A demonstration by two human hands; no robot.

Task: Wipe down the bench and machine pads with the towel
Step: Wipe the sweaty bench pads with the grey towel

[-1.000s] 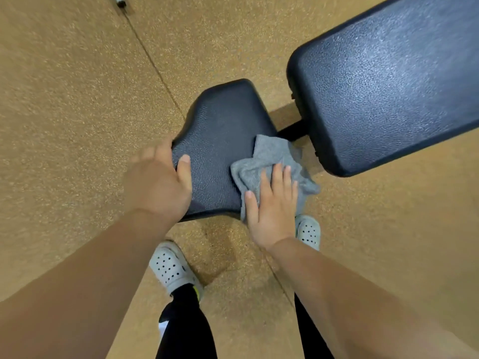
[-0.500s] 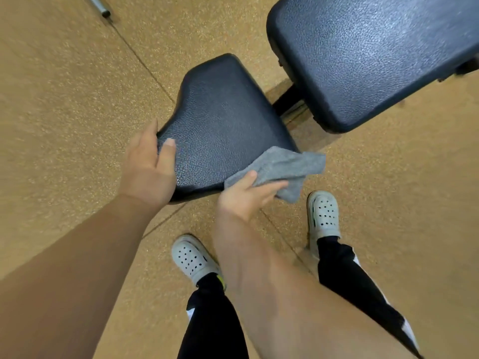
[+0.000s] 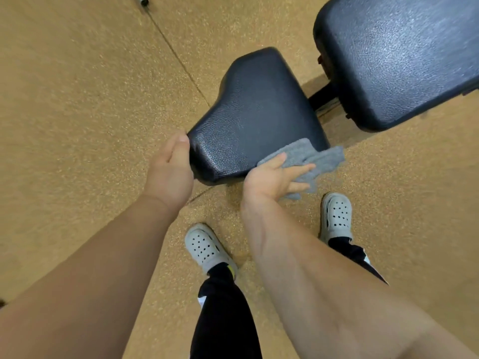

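- Two hands are at work on the seat pad [image 3: 256, 117], and we start with them.
- Our left hand [image 3: 169, 172] is curled around the near-left corner of the seat pad, thumb on top and fingers wrapped out of sight beneath; we judge this hold is there to brace us and steady the pad while the other hand rubs.
- Our right hand [image 3: 276, 178] lies fairly flat and spread, fingers pressing the towel [image 3: 308, 160] against the near-right edge of the pad rather than pinching it; a flat palm puts more cloth on the vinyl.
- We see the grey towel crumpled, part of it on the pad's near-right corner and part hanging off the edge past our fingertips, so we judge the stroke is working the rim and side of the cushion.
- Much of the seat pad's top shows a dull sheen; whether it is damp we cannot tell.
- Beyond and to the right, the larger back pad [image 3: 399, 55] stands apart from the seat, joined by a dark frame bar [image 3: 322, 95]; it is not being touched now, so we think it is the likely next surface.
- Below us, our pale shoes [image 3: 207, 248] stand on the speckled tan floor [image 3: 77, 99], close in at the pad's near end so both arms reach it without stretching.
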